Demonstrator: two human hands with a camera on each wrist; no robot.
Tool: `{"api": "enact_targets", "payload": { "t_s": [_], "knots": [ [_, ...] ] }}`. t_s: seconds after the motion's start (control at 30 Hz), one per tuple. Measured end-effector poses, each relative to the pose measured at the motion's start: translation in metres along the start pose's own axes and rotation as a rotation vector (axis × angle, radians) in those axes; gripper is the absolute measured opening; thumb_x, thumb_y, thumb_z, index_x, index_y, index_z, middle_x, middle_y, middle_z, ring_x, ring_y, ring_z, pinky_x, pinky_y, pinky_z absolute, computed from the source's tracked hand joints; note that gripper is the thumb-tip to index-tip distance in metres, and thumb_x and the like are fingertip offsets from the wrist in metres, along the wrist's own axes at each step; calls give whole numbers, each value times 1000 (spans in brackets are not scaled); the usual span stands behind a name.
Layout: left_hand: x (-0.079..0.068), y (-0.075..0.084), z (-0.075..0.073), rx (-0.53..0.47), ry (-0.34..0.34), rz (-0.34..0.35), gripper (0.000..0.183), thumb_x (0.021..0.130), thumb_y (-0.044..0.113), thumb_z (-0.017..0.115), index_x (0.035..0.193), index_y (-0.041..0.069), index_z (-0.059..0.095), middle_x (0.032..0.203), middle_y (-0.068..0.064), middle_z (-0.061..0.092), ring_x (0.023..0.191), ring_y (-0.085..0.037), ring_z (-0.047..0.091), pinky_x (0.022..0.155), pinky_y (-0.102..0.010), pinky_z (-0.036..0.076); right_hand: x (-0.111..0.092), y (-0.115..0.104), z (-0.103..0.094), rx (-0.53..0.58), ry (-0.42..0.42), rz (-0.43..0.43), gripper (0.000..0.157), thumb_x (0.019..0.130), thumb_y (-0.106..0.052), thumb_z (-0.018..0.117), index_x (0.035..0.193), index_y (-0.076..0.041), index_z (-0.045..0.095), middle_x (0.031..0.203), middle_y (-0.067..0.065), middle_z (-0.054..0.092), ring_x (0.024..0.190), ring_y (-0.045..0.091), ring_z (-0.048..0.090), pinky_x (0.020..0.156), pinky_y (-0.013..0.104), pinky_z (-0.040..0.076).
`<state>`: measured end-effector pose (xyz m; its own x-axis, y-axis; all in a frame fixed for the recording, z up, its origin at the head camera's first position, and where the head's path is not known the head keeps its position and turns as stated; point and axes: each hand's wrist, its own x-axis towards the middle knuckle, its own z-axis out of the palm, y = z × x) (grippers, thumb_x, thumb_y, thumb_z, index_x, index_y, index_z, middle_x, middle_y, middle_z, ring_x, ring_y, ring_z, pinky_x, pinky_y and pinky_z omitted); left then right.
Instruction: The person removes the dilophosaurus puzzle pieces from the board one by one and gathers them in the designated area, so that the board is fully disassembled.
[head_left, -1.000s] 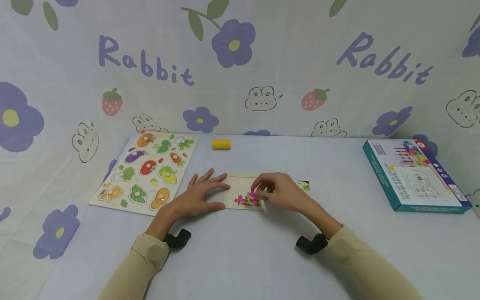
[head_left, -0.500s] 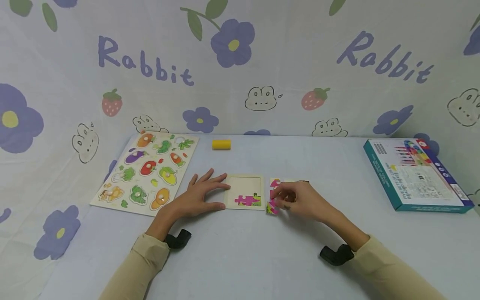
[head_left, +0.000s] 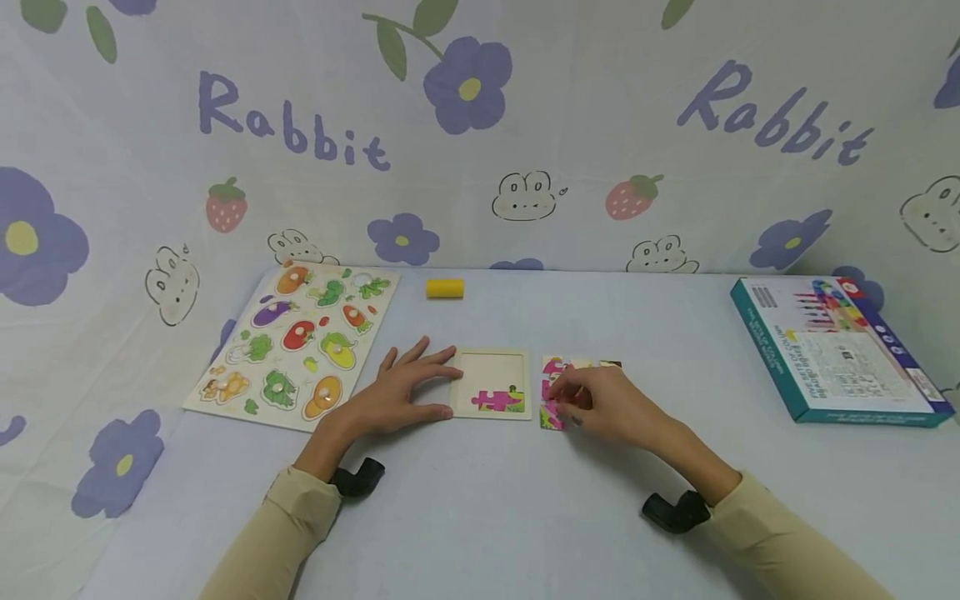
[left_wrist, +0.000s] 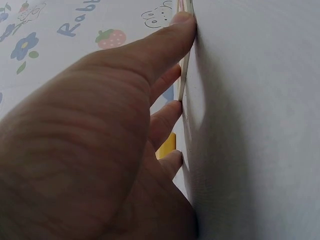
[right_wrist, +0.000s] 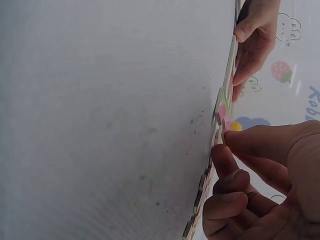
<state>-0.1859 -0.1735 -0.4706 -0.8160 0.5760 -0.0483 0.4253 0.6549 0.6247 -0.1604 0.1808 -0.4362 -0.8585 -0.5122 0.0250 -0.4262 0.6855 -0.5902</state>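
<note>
A square wooden puzzle tray (head_left: 487, 367) lies in the middle of the table, with joined pink and green puzzle pieces (head_left: 497, 400) along its near edge. My left hand (head_left: 393, 392) steadies the tray's left edge, thumb and fingers spread; the left wrist view shows the thumb and fingertips against the thin rim. To the tray's right lie loose puzzle pieces (head_left: 553, 367), partly hidden under my right hand (head_left: 611, 404). Between its thumb and index finger the right hand pinches a puzzle piece (right_wrist: 223, 131), seen edge-on in the right wrist view.
A vegetable peg puzzle board (head_left: 300, 333) lies to the left. At the back stands a yellow cylinder (head_left: 446, 288) on its side. A flat teal-edged box (head_left: 840, 354) lies at the right. Behind the table hangs a patterned cloth (head_left: 525, 100).
My right hand has moved from the tray rightward to the loose pieces, leaving a piece in the tray. It now pinches another piece there. The left hand has stayed in place.
</note>
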Motion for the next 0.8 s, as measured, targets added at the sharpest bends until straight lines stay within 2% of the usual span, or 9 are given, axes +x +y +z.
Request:
{"api": "enact_targets", "payload": {
  "t_s": [0.8],
  "knots": [
    [-1, 3, -1, -11, 6, 1, 57, 95, 38, 78, 148, 24, 61, 175, -1, 33, 169, -36, 4, 131, -71, -7, 2, -2, 3, -40, -6, 11, 10, 94, -8, 78, 104, -12, 78, 88, -6, 72, 75, 9, 55, 66, 21, 50]
  ]
}}
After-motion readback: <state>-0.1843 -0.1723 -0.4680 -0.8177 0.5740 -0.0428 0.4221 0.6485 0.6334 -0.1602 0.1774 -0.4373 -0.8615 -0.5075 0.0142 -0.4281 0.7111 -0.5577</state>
